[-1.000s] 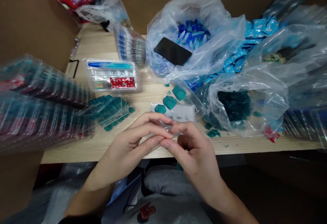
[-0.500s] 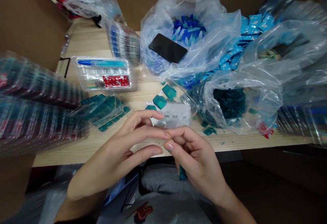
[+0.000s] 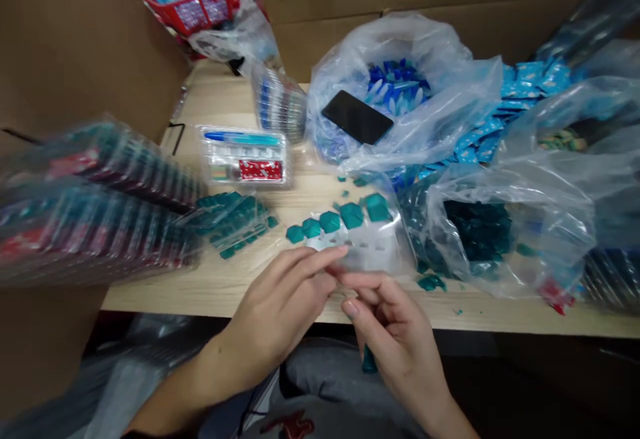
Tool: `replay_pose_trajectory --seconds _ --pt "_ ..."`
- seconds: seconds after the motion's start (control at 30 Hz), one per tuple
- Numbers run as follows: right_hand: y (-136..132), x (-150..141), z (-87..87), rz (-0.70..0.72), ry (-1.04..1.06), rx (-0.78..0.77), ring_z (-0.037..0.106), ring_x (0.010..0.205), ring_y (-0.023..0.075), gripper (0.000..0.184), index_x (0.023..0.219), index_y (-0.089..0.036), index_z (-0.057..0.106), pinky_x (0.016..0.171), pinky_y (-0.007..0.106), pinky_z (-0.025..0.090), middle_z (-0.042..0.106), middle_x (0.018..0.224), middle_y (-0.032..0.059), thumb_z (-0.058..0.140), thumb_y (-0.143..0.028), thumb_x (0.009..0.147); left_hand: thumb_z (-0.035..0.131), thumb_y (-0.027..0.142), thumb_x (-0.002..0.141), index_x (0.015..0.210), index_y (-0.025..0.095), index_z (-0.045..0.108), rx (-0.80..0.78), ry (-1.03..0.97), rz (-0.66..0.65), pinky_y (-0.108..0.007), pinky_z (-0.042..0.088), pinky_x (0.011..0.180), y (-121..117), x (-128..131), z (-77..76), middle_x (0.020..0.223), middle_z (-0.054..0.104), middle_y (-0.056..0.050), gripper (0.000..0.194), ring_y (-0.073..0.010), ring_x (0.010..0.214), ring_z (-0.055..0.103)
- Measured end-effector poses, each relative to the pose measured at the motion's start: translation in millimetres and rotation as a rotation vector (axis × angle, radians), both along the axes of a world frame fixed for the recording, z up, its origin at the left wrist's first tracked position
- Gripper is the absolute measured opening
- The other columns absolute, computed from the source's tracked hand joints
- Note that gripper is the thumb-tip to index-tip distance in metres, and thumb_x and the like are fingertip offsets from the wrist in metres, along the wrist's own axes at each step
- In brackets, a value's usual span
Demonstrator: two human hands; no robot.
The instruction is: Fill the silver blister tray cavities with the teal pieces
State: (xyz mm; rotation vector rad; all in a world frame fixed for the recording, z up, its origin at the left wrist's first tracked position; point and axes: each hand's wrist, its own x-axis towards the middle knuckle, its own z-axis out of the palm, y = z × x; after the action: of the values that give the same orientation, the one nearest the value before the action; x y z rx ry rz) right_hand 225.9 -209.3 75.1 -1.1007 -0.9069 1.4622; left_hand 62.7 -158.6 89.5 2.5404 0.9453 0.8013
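Observation:
My right hand point(image 3: 395, 325) pinches a small pale see-through bit point(image 3: 345, 291) between thumb and forefinger. A teal piece point(image 3: 369, 360) sticks out below its curled fingers. My left hand point(image 3: 287, 299) meets it from the left, forefinger stretched and the other fingers bent at the same bit; its thumb is hidden. Just beyond both hands lies a white slotted tray point(image 3: 385, 259) under clear plastic. Along its far edge runs a slanting row of several shiny teal hexagonal pieces point(image 3: 351, 215).
Stacked clear packs point(image 3: 100, 225) stand at left, beside a sheet of teal pieces point(image 3: 233, 222). Behind are a clear case point(image 3: 245, 155) and a phone point(image 3: 357, 117) on a bag of blue pieces point(image 3: 400, 85). An open bag point(image 3: 477, 229) of teal pieces sits right; a red basket point(image 3: 190, 5) stands far left.
The view has shifted, so the table sits further right and lower. My left fingers have bent in toward my right fingertips. More of the teal row shows beyond my hands.

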Motion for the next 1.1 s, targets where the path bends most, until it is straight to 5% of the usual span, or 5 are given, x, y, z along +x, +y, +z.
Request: replay_pose_trajectory --seconds 0.27,0.47,0.63,0.87,1.1 --pt "17.5 -11.8 -23.1 -0.085 0.436 -0.363 0.035 0.033 0.0006 0.029 0.082 -0.017 0.066 0.036 0.016 0.026 0.063 0.062 -0.0031 0.076 -0.044 0.076 0.057 0.006 0.085 0.088 0.025 0.053 0.338 -0.121 0.602 -0.039 0.045 0.098 20.1 -84.2 -20.4 0.113 0.071 -0.002 0.020 -0.0175 0.108 0.063" --pt "27.5 -13.6 -26.9 -0.268 0.674 -0.645 0.046 0.044 0.0038 0.029 0.073 -0.014 0.070 0.041 0.015 0.038 0.060 0.058 -0.0035 0.087 -0.034 0.060 0.048 0.016 0.090 0.098 0.021 0.056 0.246 0.045 0.656 -0.047 0.043 0.101 47.5 -136.4 -54.1 0.113 0.068 -0.009 0.013 -0.0245 0.110 0.062" --pt "36.1 -20.4 -14.7 -0.190 0.764 -0.565 0.067 0.074 0.0118 0.025 0.081 -0.016 0.073 0.076 0.023 0.055 0.073 0.084 0.0046 0.069 -0.041 0.081 0.055 0.014 0.088 0.134 0.027 0.046 0.171 -0.028 0.598 -0.050 0.024 0.117 26.9 -104.2 -51.2 0.145 0.047 -0.006 0.048 -0.0292 0.137 0.040" --pt "30.9 -23.3 -11.8 -0.147 0.755 -0.308 0.061 0.120 0.0197 0.035 0.102 -0.022 0.071 0.111 0.039 0.042 0.070 0.122 0.0058 0.058 -0.051 0.086 0.058 0.020 0.092 0.124 0.027 0.055 0.021 -0.124 0.164 -0.034 0.047 0.090 -11.5 -11.8 -35.4 0.111 0.061 -0.005 0.034 -0.0197 0.103 0.058" --pt "18.9 -19.6 -10.9 -0.096 0.635 -0.062 0.050 0.135 0.0174 0.041 0.119 -0.031 0.064 0.117 0.041 0.033 0.059 0.140 0.0020 0.051 -0.057 0.091 0.062 0.020 0.090 0.113 0.024 0.060 -0.163 -0.264 0.073 -0.028 0.050 0.086 -13.7 6.9 -39.2 0.104 0.064 -0.003 0.023 -0.0162 0.099 0.060"
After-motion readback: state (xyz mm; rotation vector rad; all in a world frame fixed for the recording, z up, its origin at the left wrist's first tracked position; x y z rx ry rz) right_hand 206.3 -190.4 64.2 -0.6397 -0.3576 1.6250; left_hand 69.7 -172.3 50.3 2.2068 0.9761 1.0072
